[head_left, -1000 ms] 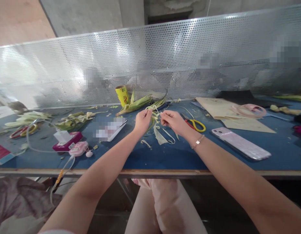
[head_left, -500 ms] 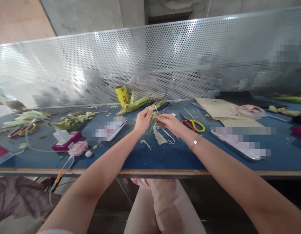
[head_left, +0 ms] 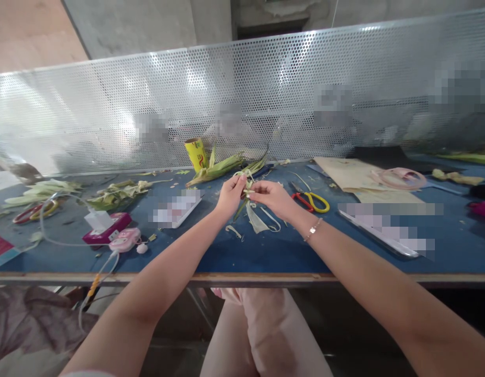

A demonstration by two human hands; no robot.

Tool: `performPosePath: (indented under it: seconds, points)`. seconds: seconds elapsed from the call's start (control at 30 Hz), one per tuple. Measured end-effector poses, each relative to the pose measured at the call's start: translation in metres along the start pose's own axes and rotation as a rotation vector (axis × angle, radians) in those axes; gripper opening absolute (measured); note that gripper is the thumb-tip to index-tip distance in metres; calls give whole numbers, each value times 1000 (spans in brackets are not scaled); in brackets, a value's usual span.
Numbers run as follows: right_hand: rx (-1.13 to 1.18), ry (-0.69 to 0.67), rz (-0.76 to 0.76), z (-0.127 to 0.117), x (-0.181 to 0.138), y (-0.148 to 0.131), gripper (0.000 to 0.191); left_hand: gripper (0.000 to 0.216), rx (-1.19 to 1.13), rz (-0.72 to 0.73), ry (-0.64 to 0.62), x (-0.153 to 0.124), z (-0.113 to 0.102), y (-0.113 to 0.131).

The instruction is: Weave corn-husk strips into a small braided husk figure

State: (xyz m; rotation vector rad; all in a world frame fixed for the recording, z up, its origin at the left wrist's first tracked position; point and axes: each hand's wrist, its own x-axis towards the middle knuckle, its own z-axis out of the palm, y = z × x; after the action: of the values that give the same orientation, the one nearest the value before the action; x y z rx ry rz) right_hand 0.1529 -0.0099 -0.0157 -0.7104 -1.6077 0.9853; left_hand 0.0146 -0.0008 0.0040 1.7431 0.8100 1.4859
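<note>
Over the middle of the blue table, my left hand [head_left: 230,196] pinches a small bundle of green corn husk strips [head_left: 248,184]. My right hand [head_left: 271,196] closes on the same bundle from the other side, fingertips meeting near my left thumb. A green strip hangs down below the hands. Under them lie a pale piece of husk [head_left: 257,220] and some thin curled scraps. Red-and-yellow scissors [head_left: 311,202] rest just right of my right hand. Behind the hands are a heap of corn husks [head_left: 222,168] and a yellow tube [head_left: 196,153].
A perforated metal screen [head_left: 211,99] runs along the back, with people blurred behind it. On the left are more husks [head_left: 119,193], a purple power bank [head_left: 109,229] with cables, and a phone [head_left: 179,209]. At right lie another phone [head_left: 383,233] and brown paper [head_left: 344,175].
My right hand has moved slightly left, closer against the bundle and my left hand. The hanging green strip has shifted a little left. My left hand stays nearly in place.
</note>
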Motion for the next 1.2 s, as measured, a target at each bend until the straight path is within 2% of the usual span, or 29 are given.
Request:
performPosePath:
  seconds: [0.2, 0.43, 0.67, 0.93, 1.2]
  points:
    - [-59, 61, -14, 2, -2, -9, 23, 44, -27, -6, -21, 0, 1, -2]
    - [-117, 187, -66, -3, -3, -18, 21, 21, -224, -37, -138, 1, -1, -6]
    - [-214, 198, -120, -5, -2, -19, 17, 24, -178, -51, -71, 1, 1, -2]
    - [-356, 236, -180, -5, -6, -22, 14, 18, -86, 11, -55, 1, 0, 3]
    - [-337, 240, -250, -8, -5, -16, 16, 15, -37, 25, -51, -2, 1, 8]
